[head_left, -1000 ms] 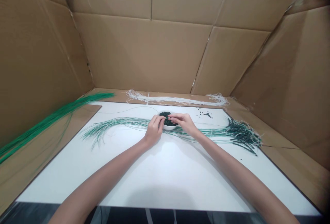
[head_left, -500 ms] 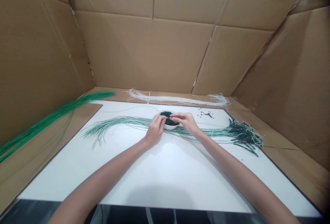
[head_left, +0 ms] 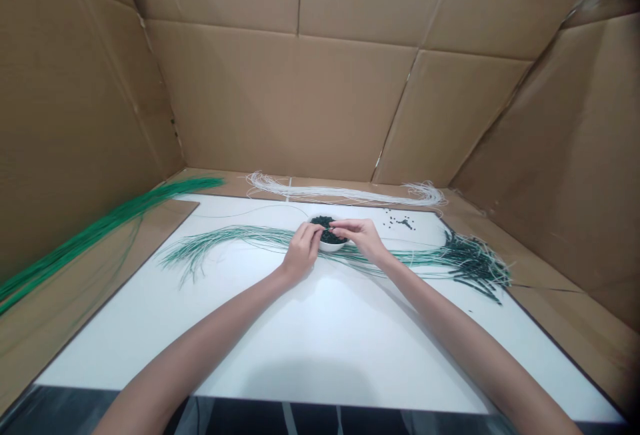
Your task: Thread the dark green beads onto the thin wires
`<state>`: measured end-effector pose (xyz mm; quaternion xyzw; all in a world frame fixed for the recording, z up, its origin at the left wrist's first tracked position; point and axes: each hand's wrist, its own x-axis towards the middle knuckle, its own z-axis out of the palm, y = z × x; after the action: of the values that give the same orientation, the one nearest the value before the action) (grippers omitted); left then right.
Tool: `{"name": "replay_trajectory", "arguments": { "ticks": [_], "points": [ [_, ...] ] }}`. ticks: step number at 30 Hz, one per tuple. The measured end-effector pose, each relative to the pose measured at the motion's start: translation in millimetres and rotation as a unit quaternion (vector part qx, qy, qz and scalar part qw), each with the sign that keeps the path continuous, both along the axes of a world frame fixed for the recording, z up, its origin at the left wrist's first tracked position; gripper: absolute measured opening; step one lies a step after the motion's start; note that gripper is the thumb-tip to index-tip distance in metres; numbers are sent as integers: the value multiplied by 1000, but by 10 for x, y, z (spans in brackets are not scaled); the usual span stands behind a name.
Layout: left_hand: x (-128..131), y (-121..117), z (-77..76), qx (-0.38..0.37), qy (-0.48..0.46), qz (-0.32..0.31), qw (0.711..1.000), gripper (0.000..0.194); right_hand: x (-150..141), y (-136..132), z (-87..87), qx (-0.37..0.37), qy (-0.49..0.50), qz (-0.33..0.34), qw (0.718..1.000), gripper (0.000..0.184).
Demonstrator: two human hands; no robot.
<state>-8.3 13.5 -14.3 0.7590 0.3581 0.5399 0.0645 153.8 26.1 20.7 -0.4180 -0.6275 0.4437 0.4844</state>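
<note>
While both hands worked at white bowl point(head_left: 333, 247), right hand point(head_left: 361, 237) pinched fingertips together above dark beads point(head_left: 323, 229), held thing too thin to tell; left hand point(head_left: 301, 253), nearer bowl, curled against its left side, grip hidden. Green-white wires point(head_left: 225, 238) lay long axis sideways, just before bowl, under both hands. Loose beads point(head_left: 400, 223) sat right of bowl, white cords point(head_left: 345, 193) beyond it.

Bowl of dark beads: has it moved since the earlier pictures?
No. The bowl sits in the same place relative to the white wire bundle behind it; both shift together slightly to the right in the view.
</note>
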Motion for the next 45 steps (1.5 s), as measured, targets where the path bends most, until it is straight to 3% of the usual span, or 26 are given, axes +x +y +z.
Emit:
{"name": "replay_trajectory", "arguments": {
  "ticks": [45],
  "points": [
    [-3,-7,9,0,2,-4,1000,15,-14,0,-12,1,21,-6,1000,21]
  ]
}}
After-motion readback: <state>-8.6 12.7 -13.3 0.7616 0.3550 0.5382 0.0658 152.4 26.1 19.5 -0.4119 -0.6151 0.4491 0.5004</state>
